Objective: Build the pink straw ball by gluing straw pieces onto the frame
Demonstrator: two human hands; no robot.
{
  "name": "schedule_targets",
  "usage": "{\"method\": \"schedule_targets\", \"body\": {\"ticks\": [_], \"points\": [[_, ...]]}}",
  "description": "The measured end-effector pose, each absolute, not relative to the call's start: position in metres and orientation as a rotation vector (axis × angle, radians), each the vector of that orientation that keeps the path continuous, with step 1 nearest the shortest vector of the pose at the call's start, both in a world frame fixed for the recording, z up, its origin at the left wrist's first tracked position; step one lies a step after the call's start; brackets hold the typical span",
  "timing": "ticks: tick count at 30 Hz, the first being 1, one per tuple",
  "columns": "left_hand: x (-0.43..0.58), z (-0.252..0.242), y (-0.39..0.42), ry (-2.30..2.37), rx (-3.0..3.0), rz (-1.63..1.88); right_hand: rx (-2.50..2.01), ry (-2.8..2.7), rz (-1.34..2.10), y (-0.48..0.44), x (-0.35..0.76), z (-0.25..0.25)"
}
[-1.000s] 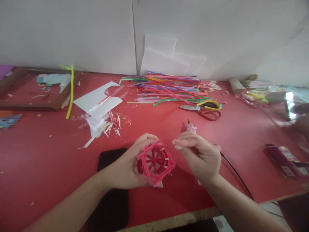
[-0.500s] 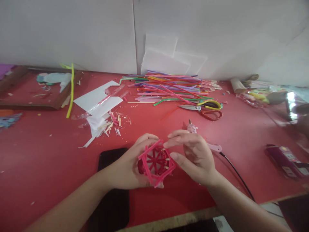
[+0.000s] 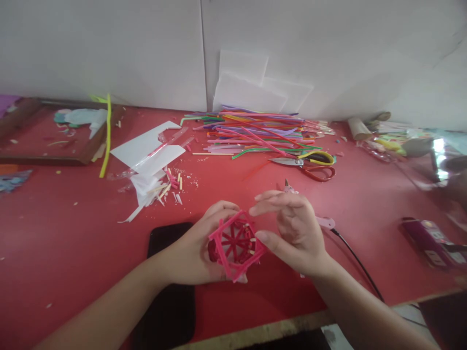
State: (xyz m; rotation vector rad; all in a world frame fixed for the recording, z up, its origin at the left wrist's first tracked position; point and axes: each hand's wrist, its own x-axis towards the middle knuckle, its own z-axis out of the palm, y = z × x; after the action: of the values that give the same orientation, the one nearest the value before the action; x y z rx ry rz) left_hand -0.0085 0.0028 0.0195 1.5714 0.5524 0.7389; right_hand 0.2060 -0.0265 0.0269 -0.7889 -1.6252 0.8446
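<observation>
A small basket-like frame of pink pipe cleaners (image 3: 228, 267), with spokes across its bottom and pale stick ends inside, is tilted so its opening faces me. My left hand (image 3: 197, 250) is wrapped round its left side and underneath. My right hand (image 3: 292, 226) is at the frame's right side, fingers curved and apart, the thumb tip at or very near its right corner; I cannot tell if it touches. Nothing shows between the right fingers and thumb. Partly hidden behind the right hand lies a pink hot glue gun (image 3: 326, 222).
Bundled coloured pipe cleaners (image 3: 259, 131) lie by the wall, with scissors (image 3: 292, 162) in front. White paper (image 3: 146, 146) and cut scraps (image 3: 170, 187) are left of them. A black phone-like slab (image 3: 168, 311) lies beneath my left arm. A cable (image 3: 359, 265) runs right.
My right hand's fingers have shifted slightly and stand a little farther from the pink frame's top edge. The left hand and frame are almost still.
</observation>
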Motion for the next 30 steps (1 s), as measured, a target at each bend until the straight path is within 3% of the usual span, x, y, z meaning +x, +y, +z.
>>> {"method": "schedule_targets", "body": {"ticks": [22, 30], "points": [[-0.0062, 0.0233, 0.0026, 0.547, 1.507, 0.720, -1.076, -1.358, 0.711, -0.0265, 0.2089, 0.0251], [-0.0032, 0.0240, 0.0018, 0.729, 1.496, 0.800, -0.955, -0.883, 1.179, -0.0207, 0.2141, 0.0246]]}}
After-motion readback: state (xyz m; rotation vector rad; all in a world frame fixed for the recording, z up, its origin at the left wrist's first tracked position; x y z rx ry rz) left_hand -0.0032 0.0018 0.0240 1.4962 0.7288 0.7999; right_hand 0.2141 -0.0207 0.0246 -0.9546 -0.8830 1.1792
